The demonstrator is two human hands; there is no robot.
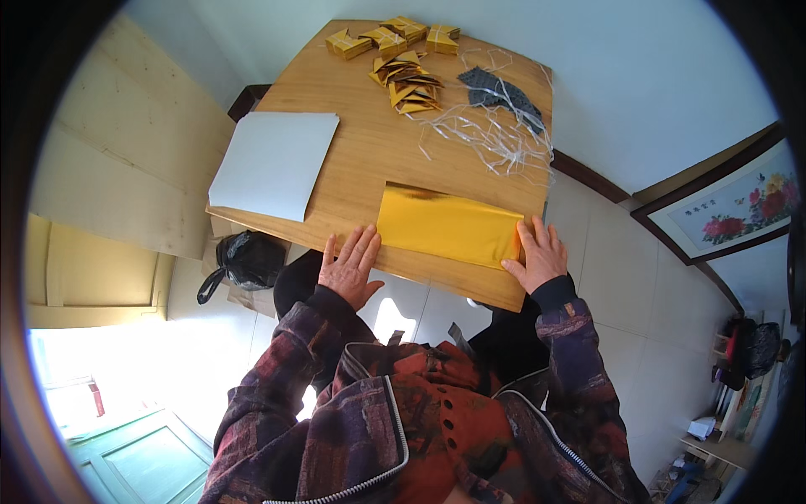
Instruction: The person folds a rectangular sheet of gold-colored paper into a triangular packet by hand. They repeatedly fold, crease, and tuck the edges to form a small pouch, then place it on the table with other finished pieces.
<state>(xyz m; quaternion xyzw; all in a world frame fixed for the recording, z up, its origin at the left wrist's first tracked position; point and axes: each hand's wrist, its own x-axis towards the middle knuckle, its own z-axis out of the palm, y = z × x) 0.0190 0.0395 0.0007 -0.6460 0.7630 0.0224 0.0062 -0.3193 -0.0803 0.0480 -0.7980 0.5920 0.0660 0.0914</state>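
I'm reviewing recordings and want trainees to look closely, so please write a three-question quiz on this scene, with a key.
1. Which hand touches the right end of the gold sheet?
2. True or false: the white paper lies to the left of the gold sheet.
3. The cloth-like piece by the white strings is: a) red; b) grey; c) green.

Key: 1. The right hand. 2. True. 3. b.

Row of characters (694,233) on framed flower picture (729,208), too small to read.

Forearms (281,353) forward; left grip (346,270) palm-down, fingers (363,244) straight; right grip (544,255) open, thumb (514,268) apart.
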